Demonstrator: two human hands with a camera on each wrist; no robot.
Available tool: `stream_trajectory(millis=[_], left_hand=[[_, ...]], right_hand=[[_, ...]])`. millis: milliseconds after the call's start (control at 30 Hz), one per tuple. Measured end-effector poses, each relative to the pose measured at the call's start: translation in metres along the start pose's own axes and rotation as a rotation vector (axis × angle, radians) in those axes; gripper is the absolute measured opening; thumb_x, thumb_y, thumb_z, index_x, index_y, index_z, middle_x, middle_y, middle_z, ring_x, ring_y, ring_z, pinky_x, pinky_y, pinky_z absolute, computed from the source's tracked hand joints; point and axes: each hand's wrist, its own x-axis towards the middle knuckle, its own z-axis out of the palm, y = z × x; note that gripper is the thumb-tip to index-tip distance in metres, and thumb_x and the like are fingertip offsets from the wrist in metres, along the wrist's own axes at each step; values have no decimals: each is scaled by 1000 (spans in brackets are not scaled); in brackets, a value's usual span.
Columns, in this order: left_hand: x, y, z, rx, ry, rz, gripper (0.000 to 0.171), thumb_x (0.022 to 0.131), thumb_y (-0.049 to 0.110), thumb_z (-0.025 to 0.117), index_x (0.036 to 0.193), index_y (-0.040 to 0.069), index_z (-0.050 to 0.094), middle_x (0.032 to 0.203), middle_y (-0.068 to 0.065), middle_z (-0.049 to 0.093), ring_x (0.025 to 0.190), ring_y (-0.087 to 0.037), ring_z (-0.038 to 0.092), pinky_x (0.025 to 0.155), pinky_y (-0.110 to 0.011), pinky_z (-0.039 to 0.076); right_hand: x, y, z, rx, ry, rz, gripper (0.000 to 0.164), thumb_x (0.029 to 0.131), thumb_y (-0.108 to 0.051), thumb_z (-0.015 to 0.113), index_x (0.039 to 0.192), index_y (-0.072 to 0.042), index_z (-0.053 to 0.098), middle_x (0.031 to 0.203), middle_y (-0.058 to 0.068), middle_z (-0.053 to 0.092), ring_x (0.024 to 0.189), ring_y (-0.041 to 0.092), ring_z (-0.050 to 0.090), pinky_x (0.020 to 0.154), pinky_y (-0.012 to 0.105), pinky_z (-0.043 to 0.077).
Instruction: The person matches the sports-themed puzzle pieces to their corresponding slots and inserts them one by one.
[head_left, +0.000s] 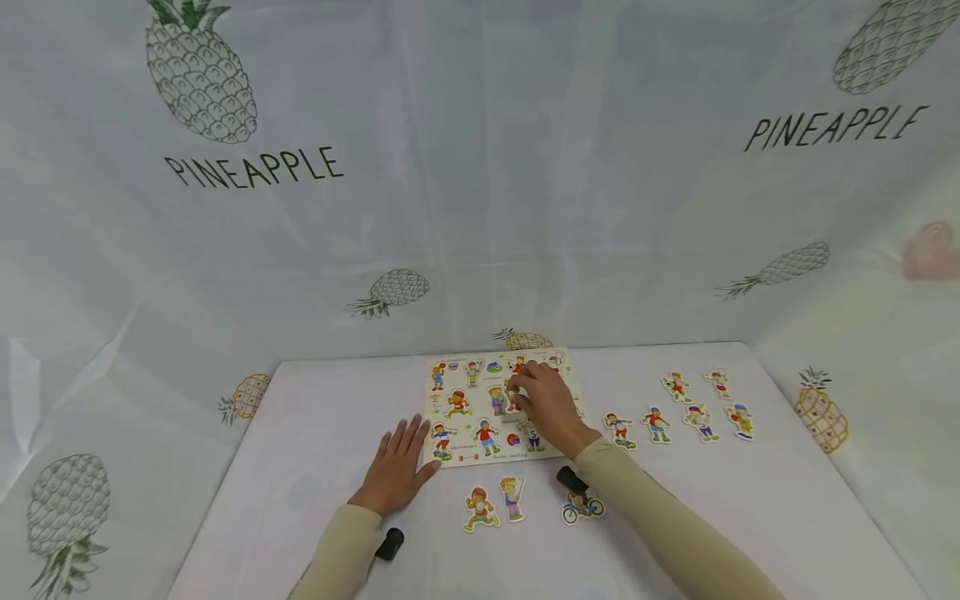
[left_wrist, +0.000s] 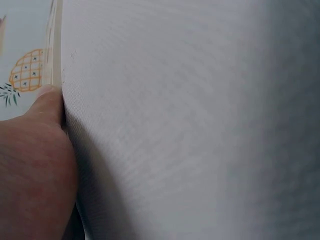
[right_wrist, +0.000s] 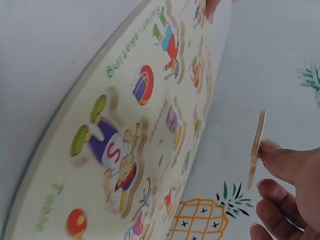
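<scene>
A cream wooden puzzle board (head_left: 468, 450) with pictures of sporting figures lies on the table. Above its right half my right hand (head_left: 546, 400) pinches a thin wooden puzzle piece (right_wrist: 256, 152), seen edge-on and apart from the board in the right wrist view. Which figure it carries is hard to tell. My left hand (head_left: 395, 471) rests with straight fingers at the board's lower left edge, thumb by the corner. The left wrist view shows part of that hand against the board's edge. Several figure-shaped recesses show in the board, including a baseball figure's (right_wrist: 111, 145).
Right of the board lie several loose pieces, among them a skateboarder (head_left: 619, 431). In front are a runner piece (head_left: 480, 508), a piece with a yellow cap (head_left: 512, 498) and a cyclist piece (head_left: 581, 508), partly hidden by the right wrist's black camera (head_left: 572, 479). A pineapple-print sheet (head_left: 480, 208) hangs behind.
</scene>
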Motion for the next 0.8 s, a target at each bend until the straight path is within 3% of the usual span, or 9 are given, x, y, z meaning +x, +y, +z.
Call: stream_trajectory(millis=[800], left_hand=[[1, 2, 1, 29, 0, -21, 75, 106, 41, 62, 163, 2, 35, 173, -21, 26, 160, -45, 21, 128, -64, 17]], right_hand=[[61, -19, 53, 32, -126, 56, 7, 95, -13, 80, 101, -10, 78, 98, 6, 66, 93, 25, 61, 86, 41, 55]])
